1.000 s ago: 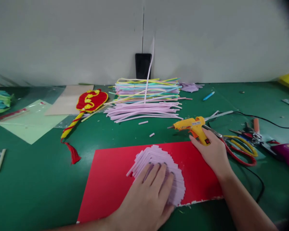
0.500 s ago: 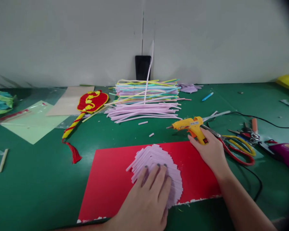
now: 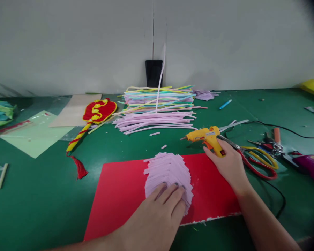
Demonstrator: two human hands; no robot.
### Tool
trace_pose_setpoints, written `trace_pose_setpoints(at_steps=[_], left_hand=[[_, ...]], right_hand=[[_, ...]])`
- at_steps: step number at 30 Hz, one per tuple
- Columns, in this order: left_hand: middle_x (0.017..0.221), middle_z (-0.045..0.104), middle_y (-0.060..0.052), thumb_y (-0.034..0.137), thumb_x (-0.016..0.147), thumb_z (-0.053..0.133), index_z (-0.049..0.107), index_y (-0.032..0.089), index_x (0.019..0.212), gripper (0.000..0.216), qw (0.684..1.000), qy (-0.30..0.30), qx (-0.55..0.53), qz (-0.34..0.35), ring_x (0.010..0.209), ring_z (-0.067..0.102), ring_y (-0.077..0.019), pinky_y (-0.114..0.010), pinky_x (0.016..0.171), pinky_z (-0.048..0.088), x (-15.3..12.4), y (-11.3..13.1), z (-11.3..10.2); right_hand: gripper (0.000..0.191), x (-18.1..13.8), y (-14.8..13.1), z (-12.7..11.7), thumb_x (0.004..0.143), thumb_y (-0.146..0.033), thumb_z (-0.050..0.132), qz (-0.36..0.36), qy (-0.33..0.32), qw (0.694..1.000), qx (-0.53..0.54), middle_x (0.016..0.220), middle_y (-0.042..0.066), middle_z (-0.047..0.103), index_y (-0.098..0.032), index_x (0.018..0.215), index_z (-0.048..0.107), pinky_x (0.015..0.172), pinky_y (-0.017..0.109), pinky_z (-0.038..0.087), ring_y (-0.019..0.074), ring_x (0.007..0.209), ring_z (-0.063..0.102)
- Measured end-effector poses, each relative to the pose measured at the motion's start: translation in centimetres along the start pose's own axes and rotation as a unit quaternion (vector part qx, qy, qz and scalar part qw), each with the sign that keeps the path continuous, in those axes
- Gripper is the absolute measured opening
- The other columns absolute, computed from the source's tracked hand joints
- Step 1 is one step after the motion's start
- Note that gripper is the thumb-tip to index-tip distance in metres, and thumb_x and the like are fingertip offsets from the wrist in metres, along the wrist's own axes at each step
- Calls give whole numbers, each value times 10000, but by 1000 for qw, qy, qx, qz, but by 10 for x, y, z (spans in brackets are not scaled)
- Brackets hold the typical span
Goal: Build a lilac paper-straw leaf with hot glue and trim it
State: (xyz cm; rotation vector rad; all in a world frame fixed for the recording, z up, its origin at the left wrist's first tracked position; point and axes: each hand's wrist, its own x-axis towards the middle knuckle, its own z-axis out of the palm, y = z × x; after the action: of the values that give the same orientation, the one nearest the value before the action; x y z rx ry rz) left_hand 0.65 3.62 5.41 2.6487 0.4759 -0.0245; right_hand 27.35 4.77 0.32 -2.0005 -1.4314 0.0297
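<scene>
A leaf-shaped piece [image 3: 170, 169] made of lilac pipe-cleaner lengths in a herringbone pattern lies on a red sheet [image 3: 120, 195]. My left hand [image 3: 159, 212] rests palm down over its lower part, fingers stretched out and touching it; the covered end is hidden. At the sheet's far right edge, my right hand [image 3: 229, 165] is around the handle of a yellow hot glue gun [image 3: 208, 136], thumb on the near side. The gun's nozzle points left, and a clear glue stick shows at its back. Red-and-yellow-handled scissors [image 3: 261, 162] lie just right of that hand.
Behind the sheet lie lilac pipe cleaners [image 3: 154, 122] and a multicoloured bundle [image 3: 159, 97]. A phone [image 3: 154, 73] leans on the wall. A red-and-yellow fan [image 3: 96, 111] with a tassel lies left. Keys [image 3: 272, 146], a purple tool [image 3: 308, 165] and a black cord [image 3: 290, 130] lie right.
The lilac piece has turned clockwise on the red sheet and stands more upright. My left hand has shifted slightly toward me with it. My right hand and the glue gun have barely moved.
</scene>
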Motion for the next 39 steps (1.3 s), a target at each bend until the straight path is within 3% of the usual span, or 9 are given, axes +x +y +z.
trace_pose_setpoints(at_steps=[4, 8, 12, 15, 22, 28, 39], left_hand=[[1364, 516, -75, 246, 898, 405, 524, 162, 1274, 403, 1000, 8, -9, -14, 1268, 448, -240, -400, 1068, 368, -3, 2, -10], [1365, 515, -37, 304, 903, 425, 508, 224, 1276, 391, 995, 61, -6, -81, 1247, 468, -231, -408, 1042, 407, 1, 1, -13], [1436, 417, -118, 313, 891, 474, 422, 185, 1353, 482, 976, 101, 79, -177, 1276, 431, -312, -507, 1012, 414, 8, -15, -5], [1455, 380, -141, 359, 891, 481, 415, 174, 1356, 504, 967, 108, 103, -207, 1291, 411, -320, -533, 1045, 365, 14, -29, -1], [1414, 440, -117, 336, 908, 449, 426, 175, 1326, 449, 973, 99, 49, -203, 1283, 423, -274, -533, 1084, 301, 18, -37, -2], [1392, 459, -78, 285, 875, 508, 395, 211, 1330, 475, 969, 133, -34, -203, 1281, 415, -230, -497, 1105, 282, 17, -37, 0], [1338, 487, -39, 191, 867, 502, 423, 263, 1298, 443, 935, 190, -185, -235, 1243, 444, -193, -415, 1038, 388, 20, -46, 3]], right_hand=[[358, 0, -1, -1, 781, -425, 593, -2, -1, 1000, 2, 875, 52, 642, -168, 1029, 627, 646, 278, 462, 169, 706, 563], [366, 0, -3, -1, 775, -430, 596, 2, -3, 1000, 3, 869, 55, 644, -163, 1023, 629, 644, 279, 464, 171, 704, 563], [369, 0, -5, -2, 771, -416, 602, 14, -4, 1000, 1, 901, 67, 650, -153, 1029, 631, 660, 279, 471, 181, 738, 573], [380, 0, -5, -3, 769, -401, 610, 19, -10, 1000, 5, 911, 70, 654, -145, 1050, 627, 669, 279, 474, 182, 745, 577], [388, 1, -7, -4, 784, -429, 585, 15, -16, 1000, 8, 925, 82, 651, -158, 1059, 625, 657, 295, 481, 192, 744, 579], [384, 1, -7, -4, 776, -430, 588, 15, -16, 1000, 3, 905, 77, 650, -154, 1041, 629, 658, 297, 481, 191, 734, 581], [370, 1, -4, -3, 780, -423, 586, 7, -9, 1000, 1, 905, 71, 652, -164, 1040, 633, 652, 291, 480, 186, 730, 588]])
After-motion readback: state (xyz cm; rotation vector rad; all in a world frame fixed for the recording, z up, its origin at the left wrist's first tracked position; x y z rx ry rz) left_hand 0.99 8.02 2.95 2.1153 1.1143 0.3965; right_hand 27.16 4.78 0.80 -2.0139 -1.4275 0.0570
